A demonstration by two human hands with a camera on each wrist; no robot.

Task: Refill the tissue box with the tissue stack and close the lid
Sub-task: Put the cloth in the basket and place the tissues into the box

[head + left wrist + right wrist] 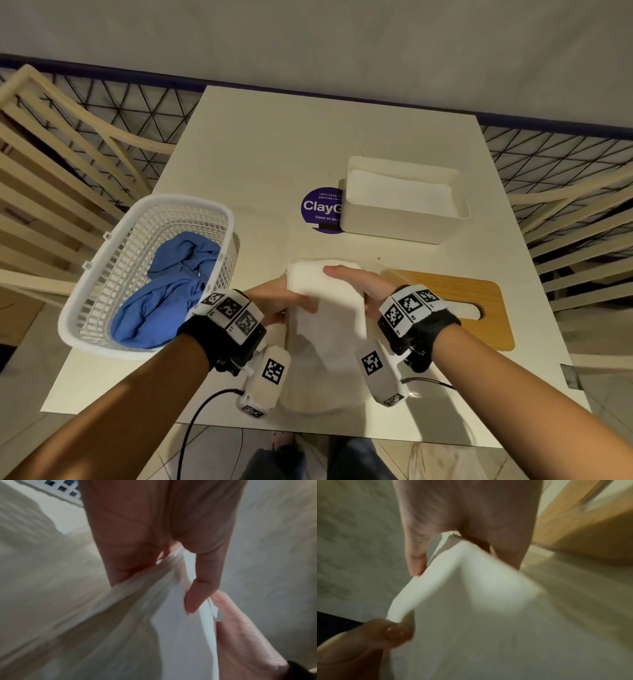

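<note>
From the head view, my left hand (274, 301) and right hand (359, 287) clasp the soft white tissue stack (325, 301) from both sides, just above the pale tabletop (260, 164). Its long axis runs away from me. The open white rectangular tissue box (404, 226) lies ahead and to my right, nearer my right hand; the flat wooden slotted lid (479, 298) lies just right of that hand.

At the left wrist, my fingers (197, 599) curl onto the stack's edge.

At the right wrist, my fingers (416, 561) pinch a blurred white corner.
</note>
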